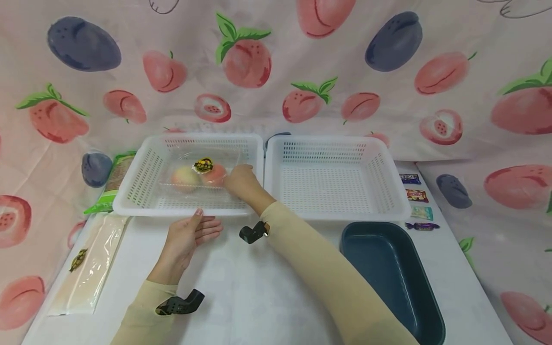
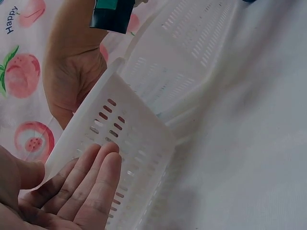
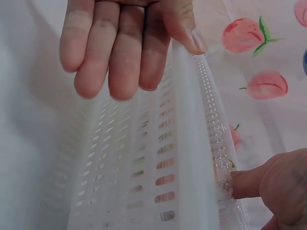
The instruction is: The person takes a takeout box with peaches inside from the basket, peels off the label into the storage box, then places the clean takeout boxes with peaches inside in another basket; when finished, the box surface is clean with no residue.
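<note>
A clear plastic box with two round yellow-red fruits inside and a black-and-yellow sticker lies in the left white basket. My right hand reaches over the basket's front rim and pinches the box's right end. Its thumb presses the clear ridged plastic in the right wrist view, while the other fingers are mostly hidden. My left hand is just outside the basket's front wall, palm turned inward and fingers straight. In the left wrist view its thumb is right at the rim and nothing is in its palm.
Beside the left basket stands a second white basket. A dark blue tray lies at front right, near several wrapped candies. On the left are a green bag and a long clear packet with pale contents.
</note>
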### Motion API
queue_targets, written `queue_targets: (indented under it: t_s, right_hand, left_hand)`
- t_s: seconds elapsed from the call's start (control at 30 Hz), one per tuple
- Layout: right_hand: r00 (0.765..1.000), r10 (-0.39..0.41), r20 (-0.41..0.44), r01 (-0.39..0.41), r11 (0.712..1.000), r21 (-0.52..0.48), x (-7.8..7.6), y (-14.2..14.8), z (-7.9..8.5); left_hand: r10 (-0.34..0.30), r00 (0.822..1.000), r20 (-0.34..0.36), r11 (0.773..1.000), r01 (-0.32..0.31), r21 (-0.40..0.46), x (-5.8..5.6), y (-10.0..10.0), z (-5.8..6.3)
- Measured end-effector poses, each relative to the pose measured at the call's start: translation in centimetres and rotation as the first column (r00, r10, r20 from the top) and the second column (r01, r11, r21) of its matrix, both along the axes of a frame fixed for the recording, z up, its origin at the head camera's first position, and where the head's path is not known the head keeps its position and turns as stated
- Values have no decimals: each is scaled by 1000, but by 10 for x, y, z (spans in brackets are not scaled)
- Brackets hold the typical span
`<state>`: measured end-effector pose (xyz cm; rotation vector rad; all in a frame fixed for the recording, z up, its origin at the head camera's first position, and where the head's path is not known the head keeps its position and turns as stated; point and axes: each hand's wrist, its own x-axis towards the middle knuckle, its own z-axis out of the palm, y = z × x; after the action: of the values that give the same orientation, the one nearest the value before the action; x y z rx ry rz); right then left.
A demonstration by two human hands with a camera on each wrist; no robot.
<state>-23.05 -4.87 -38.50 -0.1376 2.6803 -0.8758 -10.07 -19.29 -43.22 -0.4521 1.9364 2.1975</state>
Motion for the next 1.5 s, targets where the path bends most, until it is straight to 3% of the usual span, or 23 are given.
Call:
queue_targets:
  t_s: [0.13,0.27,0.47,0.6,1.0,1.5]
  right_hand:
    - [1000,15,7,-14,999,-50,-2,3,0]
    - [998,-17,55,23,993,-119,-3,5,1]
    - [989,-67,134,99,965,-243,-4,6,-1]
    - [987,-81,136,120,944,-308,-4,7,-2]
    - [993,-49,109,75,965,-250,3,12,8]
    - [996,-21,91,48,951,-304,22,49,44]
  left_hand:
    - [-6,1000,-3,1000,5,-4,0,-1,-1]
    - [-12,1000,-5,1000,12,-8,0,-1,-3]
    - [-14,1000,-4,1000,14,-7,0,-2,-3]
    - [-19,1000,-10,1000,18,-13,0,-3,-4]
    - [-36,999,-5,999,36,-40,1,-5,-6]
    - [-43,999,-4,998,43,-47,1,-5,-7]
